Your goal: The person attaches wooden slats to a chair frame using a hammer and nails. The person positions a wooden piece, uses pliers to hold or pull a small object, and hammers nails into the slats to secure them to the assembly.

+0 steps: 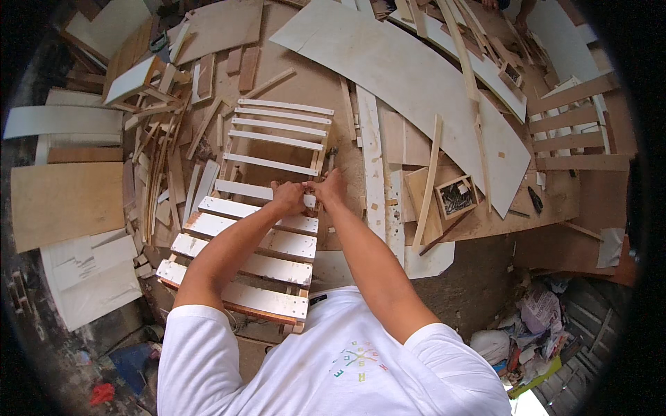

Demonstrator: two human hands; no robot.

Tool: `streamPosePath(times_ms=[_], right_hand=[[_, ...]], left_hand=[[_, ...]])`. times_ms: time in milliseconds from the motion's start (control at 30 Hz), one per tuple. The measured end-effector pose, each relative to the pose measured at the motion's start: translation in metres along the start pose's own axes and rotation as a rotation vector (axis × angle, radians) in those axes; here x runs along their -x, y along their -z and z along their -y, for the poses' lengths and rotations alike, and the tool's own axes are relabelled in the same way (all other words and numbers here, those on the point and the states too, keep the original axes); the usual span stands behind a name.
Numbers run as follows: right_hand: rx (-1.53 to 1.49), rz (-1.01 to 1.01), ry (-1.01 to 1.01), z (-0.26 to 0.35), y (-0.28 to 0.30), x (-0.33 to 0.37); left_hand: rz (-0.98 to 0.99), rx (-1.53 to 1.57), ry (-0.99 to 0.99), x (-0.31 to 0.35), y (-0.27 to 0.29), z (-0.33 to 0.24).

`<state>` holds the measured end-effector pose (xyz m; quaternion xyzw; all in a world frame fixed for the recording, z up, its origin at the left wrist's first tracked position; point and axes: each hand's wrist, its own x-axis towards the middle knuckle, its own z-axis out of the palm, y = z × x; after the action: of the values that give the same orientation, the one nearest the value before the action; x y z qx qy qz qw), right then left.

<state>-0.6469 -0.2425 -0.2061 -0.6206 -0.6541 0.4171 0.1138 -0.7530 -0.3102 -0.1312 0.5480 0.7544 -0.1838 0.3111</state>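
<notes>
Stretched across the near edge of the table [350, 182]: a slatted frame [243, 188], with white slats [281, 141] facing up. At the right rail [325, 142] of the frame, about midway along: left hand [290, 197] and right hand [331, 187], fingers nearly meeting; impossible to tell whether clamped on anything. Just beyond the right hand, beside the frame: a hammer [333, 150], grip unclear. Right of the frame: a long white board [373, 156], then a box [460, 211] of nails [454, 198], then dark pliers [535, 200]. Beyond the frame, rightward: a broad white panel [409, 83]. Left of the frame: a heap of wood strips [158, 173], then a plywood sheet [66, 204].
</notes>
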Motion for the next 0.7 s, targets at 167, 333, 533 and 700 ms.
streamPosePath(times_ms=[167,333,533,700], right_hand=[[-0.078,0.084,-0.015,0.014,0.014,0.011],[0.071,0.126,-0.105,0.027,0.023,0.012],[0.067,0.094,-0.079,0.021,0.018,0.008],[0.092,0.044,-0.07,0.014,0.006,0.008]], left_hand=[[-0.044,0.024,0.015,-0.003,-0.016,0.011],[0.005,0.021,0.032,-0.004,-0.014,0.009],[0.0,0.083,0.0,0.003,-0.005,0.006],[0.003,0.096,0.021,0.004,-0.005,0.007]])
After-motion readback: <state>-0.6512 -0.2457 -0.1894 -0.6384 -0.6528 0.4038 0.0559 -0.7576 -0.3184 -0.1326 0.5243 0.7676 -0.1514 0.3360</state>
